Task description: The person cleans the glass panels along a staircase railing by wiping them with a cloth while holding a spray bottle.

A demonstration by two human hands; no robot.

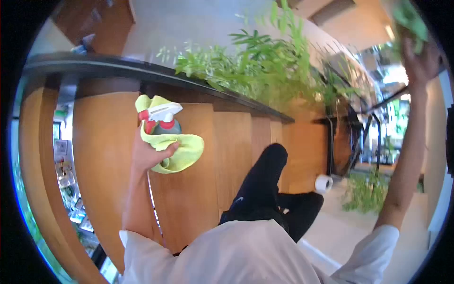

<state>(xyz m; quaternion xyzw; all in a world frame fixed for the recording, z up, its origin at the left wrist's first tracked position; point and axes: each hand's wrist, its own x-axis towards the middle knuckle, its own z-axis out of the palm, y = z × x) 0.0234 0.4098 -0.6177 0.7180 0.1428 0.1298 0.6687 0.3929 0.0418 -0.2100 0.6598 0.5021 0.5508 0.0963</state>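
Note:
My left hand [152, 154] is wrapped round a yellow-green cloth [189, 150] and a spray bottle [171, 127] with a white and red trigger head. The cloth folds around the bottle, so most of the bottle is hidden. Both are held over the wooden stair treads [189, 189]. At the upper right my raised right hand [420, 59] is closed on a green cloth [410, 20], blurred and near the view's edge. What that cloth touches cannot be made out.
Leafy green plants [265, 66] line a dark ledge [142, 71] beside the stairs. A black metal railing [373, 137] stands to the right. A white roll-shaped object [323, 183] lies near my knee, with another plant [366, 194] close by.

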